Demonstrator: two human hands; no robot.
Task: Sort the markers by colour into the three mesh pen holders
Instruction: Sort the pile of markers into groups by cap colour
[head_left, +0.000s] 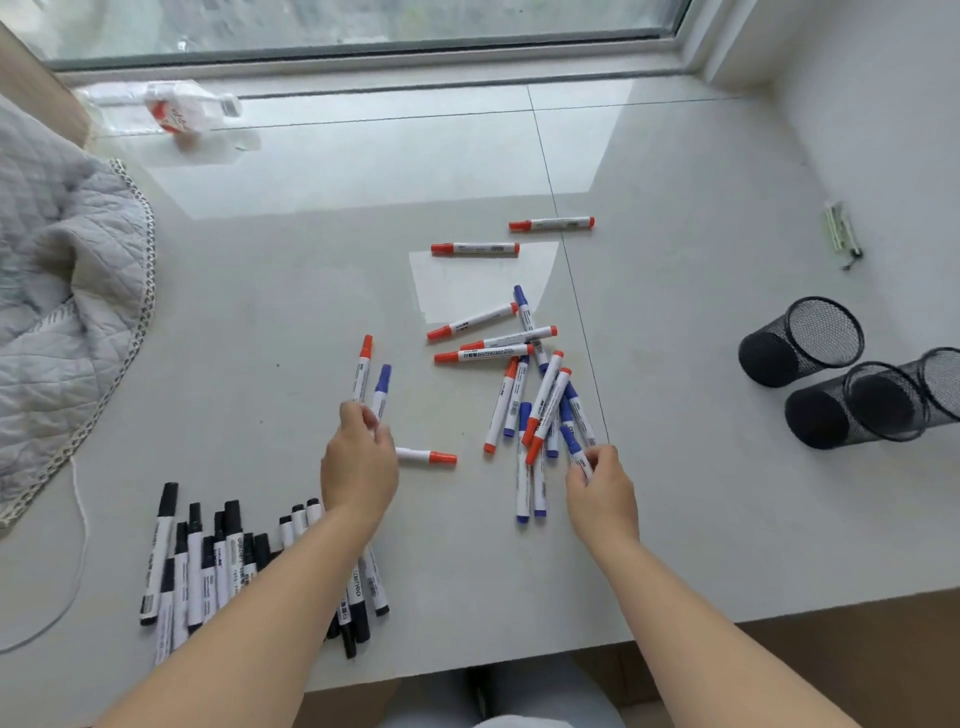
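**Markers Half-Sorted on a White Sill**

Seen from the head camera, the left hand (358, 462) grips two markers upright — a red-capped marker (362, 371) and a blue-capped marker (382, 389) — with another red marker (427, 457) lying on the surface just beside its knuckles. The right hand (602, 491) pinches a blue marker (576, 452) at the near edge of the mixed red-and-blue pile (524, 395). The black markers (218, 561) lie grouped near the left forearm. The three mesh pen holders (852, 374) lie on their sides well apart — far to the right. Two stray red markers (475, 249) rest beyond the pile.
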